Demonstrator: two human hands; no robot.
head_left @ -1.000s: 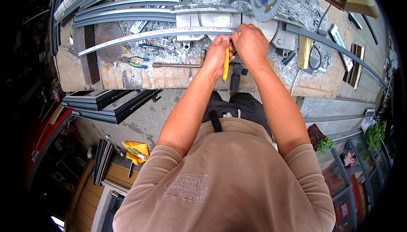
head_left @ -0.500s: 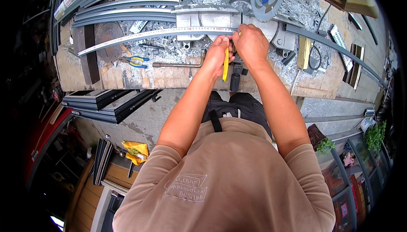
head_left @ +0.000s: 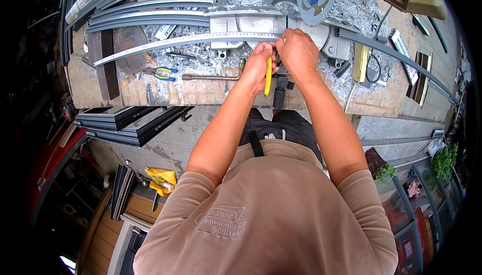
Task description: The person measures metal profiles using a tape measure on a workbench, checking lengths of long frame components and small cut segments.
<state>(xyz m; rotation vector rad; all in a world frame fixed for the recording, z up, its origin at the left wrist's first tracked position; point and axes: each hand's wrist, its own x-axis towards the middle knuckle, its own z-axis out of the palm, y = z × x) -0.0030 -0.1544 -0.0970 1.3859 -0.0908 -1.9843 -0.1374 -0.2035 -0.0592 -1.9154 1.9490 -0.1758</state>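
A white steel tape measure blade (head_left: 201,37) lies along a long grey metal profile (head_left: 165,44), which rests across the bed of a mitre saw (head_left: 251,23). My left hand (head_left: 260,63) is closed on the tape near the profile's right part. Below its fingers hangs a yellow length of tape (head_left: 268,80). Right beside it, my right hand (head_left: 297,49) is closed at the tape and profile, fingertips pinched together. A small yellow bit shows at those fingertips, too small to name. The toothed saw blade (head_left: 317,4) stands raised beyond my right hand.
Metal shavings cover the workbench (head_left: 191,91). Pliers (head_left: 161,73) and a socket wrench (head_left: 211,77) lie left of my hands. More grey profiles (head_left: 150,19) are stacked at the back left. Another profile (head_left: 401,59) stretches off to the right. Black frames (head_left: 130,124) sit below the bench edge.
Almost nothing differs. Both hands keep their places at the tape and profile, and the view has shifted very slightly.
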